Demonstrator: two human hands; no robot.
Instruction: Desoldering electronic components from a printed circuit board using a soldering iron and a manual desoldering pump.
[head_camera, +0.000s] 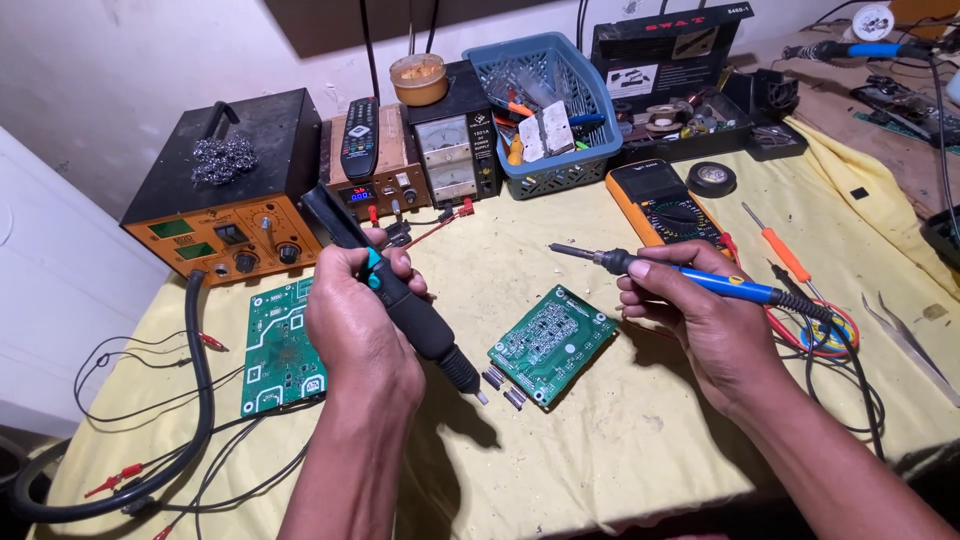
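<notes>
The left hand (358, 315) is clenched around a black suction tool (392, 290), whose tip points down and right, just short of two small dark parts (505, 387) at the near edge of a green circuit board (552, 345). The right hand (690, 310) grasps a blue-handled soldering iron (690, 278), its tip aimed left above the board without touching it. A second green board (280, 350) lies left of the left wrist on the yellow cloth (600, 450).
</notes>
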